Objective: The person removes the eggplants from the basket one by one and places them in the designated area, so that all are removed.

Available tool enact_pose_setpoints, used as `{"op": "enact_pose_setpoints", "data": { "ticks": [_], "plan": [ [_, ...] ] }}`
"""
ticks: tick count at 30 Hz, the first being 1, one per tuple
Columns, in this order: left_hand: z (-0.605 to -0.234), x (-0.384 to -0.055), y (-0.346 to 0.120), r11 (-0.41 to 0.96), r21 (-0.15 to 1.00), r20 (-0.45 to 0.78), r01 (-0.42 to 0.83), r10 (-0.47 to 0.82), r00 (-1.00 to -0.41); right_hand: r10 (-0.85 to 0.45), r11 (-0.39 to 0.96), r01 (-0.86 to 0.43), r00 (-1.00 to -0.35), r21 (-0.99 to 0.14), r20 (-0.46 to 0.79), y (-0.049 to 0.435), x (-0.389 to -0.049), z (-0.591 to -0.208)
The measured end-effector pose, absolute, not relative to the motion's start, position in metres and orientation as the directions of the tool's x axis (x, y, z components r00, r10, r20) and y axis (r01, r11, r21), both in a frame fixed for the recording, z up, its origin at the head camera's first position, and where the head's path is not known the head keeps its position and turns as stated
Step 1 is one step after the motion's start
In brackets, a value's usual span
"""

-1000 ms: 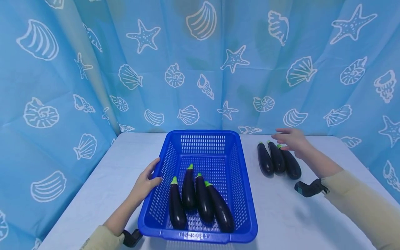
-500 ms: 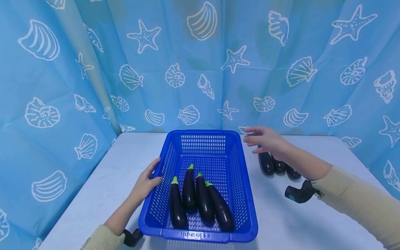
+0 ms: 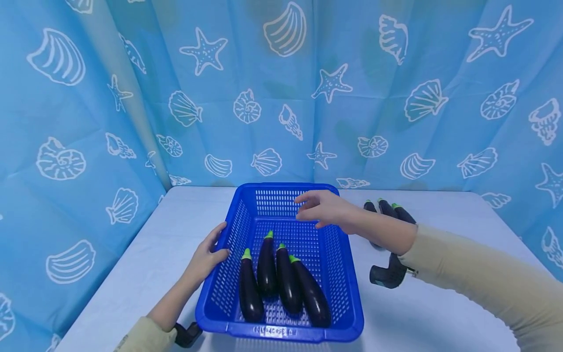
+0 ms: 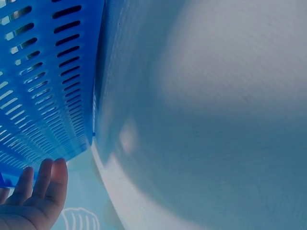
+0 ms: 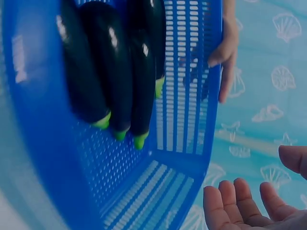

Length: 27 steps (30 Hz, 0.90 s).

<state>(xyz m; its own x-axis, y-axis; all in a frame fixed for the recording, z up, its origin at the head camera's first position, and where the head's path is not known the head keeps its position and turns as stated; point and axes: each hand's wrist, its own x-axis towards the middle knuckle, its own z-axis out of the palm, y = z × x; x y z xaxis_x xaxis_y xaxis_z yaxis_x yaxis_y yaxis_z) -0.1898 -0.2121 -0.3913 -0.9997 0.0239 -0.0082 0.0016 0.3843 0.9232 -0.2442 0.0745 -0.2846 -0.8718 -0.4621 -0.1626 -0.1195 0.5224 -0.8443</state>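
Note:
Inside the blue plastic basket [image 3: 343, 334], several dark eggplants [image 3: 311, 296] lie side by side at the near end, green stems pointing away. My left hand [image 3: 205, 257] grips the basket's left rim, thumb over the inside and fingers along the outer wall. In the left wrist view those fingers [image 4: 56, 184] lie against the slotted wall [image 4: 72, 96]. My right hand [image 3: 326, 210] hovers over the far right part of the basket, fingers loosely bent and holding nothing. The right wrist view shows it palm up [image 5: 249, 211] beside the eggplants [image 5: 122, 72].
Three more eggplants [image 3: 388, 209] lie on the white table [image 3: 396, 318] right of the basket, partly hidden behind my right forearm. A blue curtain [image 3: 281, 98] with shell and starfish prints hangs behind and at the left of the table.
My right hand has moved left, from above the three eggplants on the table to over the basket. The left hand and the basket stay put.

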Motion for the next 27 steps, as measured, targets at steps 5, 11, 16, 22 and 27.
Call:
{"op": "enact_pose_setpoints", "data": {
  "ticks": [5,11,16,22,27],
  "plan": [
    [-0.393,-0.190,-0.213,0.391,0.921,-0.010,0.000,0.023,-1.000,-0.494,0.511,-0.100,-0.847,-0.854,-0.197,0.053,-0.241,-0.286],
    [-0.394,-0.191,-0.214,0.391,0.920,-0.014,-0.005,0.021,-1.000,-0.516,0.517,-0.071,-0.821,-0.853,-0.244,0.027,-0.239,-0.285],
    [-0.394,-0.191,-0.213,0.383,0.924,-0.019,-0.010,0.019,-1.000,-0.483,0.544,-0.006,-0.820,-0.839,-0.307,0.013,-0.245,-0.294],
    [-0.394,-0.191,-0.213,0.381,0.925,-0.022,-0.011,0.024,-0.999,-0.422,0.568,0.099,-0.817,-0.817,-0.392,0.004,-0.256,-0.314],
    [-0.393,-0.191,-0.215,0.390,0.921,-0.025,-0.012,0.027,-0.999,-0.355,0.675,0.151,-0.792,-0.722,-0.497,0.000,-0.261,-0.332]
  ]
}}
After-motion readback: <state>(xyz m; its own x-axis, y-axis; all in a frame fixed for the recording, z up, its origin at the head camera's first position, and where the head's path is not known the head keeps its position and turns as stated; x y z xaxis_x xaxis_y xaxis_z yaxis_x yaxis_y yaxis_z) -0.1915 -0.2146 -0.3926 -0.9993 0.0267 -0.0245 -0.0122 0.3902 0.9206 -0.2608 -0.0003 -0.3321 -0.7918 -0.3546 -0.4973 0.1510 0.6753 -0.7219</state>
